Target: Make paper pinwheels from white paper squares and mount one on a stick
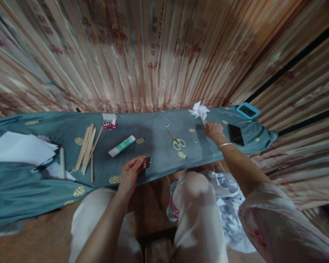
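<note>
My right hand (214,130) is closed around the wooden stick of a white paper pinwheel (199,110), holding it over the far right part of the cloth-covered table (156,128). The pinwheel's blades face up, towards the curtain. My left hand (133,170) hovers by the table's near edge, thumb and fingers pinched together; what they hold, if anything, cannot be made out. Between my hands lie scissors (178,143) with pale green handles. A glue stick (122,146) rests beyond my left hand.
Several wooden sticks (85,149) lie left, near a small open red box (109,123) of metal bits. White paper sheets (22,149) are at far left. A black phone (236,134) and a blue-framed device (247,110) lie right. Below the table is a bag of paper scraps (230,208).
</note>
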A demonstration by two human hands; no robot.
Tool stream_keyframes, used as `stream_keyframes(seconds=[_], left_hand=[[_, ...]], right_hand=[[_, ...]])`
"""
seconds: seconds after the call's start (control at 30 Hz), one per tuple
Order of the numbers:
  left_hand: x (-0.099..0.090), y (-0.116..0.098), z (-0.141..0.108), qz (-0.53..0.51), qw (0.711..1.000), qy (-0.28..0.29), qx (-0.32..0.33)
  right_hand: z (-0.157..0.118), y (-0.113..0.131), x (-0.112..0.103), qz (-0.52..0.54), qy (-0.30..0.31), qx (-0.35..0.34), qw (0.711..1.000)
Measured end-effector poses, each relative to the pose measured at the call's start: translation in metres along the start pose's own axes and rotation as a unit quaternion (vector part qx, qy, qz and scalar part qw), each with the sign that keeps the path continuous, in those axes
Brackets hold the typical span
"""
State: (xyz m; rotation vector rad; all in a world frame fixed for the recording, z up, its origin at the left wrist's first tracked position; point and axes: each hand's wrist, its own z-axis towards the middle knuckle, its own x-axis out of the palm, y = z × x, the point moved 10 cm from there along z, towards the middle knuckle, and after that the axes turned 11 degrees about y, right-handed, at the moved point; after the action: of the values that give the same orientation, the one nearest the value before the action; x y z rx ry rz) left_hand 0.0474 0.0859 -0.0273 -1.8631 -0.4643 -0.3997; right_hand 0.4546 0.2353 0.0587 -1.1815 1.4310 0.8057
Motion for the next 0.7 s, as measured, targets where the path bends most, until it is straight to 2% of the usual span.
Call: stream_keyframes(seconds=[0.1, 0.27, 0.37, 0.43, 0.57, 0.7], left_hand=[[0.003, 0.001, -0.004, 0.001, 1.000, 0.003, 0.001], [0.007, 0.003, -0.014, 0.007, 1.000, 0.016, 0.000], [0.004, 0.001, -0.023, 0.035, 0.999, 0.025, 0.020], [0.002, 0.000, -0.028, 0.053, 0.998, 0.033, 0.029], [-0.002, -0.001, -0.036, 0.081, 0.995, 0.045, 0.038], [-0.009, -0.004, -0.040, 0.120, 0.991, 0.042, 0.044]], right_hand=[[-0.024, 0.033, 0.003, -0.015, 0.005, -0.024, 1.000], [-0.079, 0.140, 0.013, -0.035, 0.058, -0.163, 0.984], [-0.116, 0.201, 0.008, -0.012, 0.049, -0.235, 0.971], [-0.138, 0.232, 0.005, 0.040, 0.023, -0.272, 0.961], [-0.166, 0.269, 0.028, 0.149, 0.010, -0.322, 0.935], [-0.179, 0.278, 0.049, 0.216, -0.073, -0.362, 0.904]])
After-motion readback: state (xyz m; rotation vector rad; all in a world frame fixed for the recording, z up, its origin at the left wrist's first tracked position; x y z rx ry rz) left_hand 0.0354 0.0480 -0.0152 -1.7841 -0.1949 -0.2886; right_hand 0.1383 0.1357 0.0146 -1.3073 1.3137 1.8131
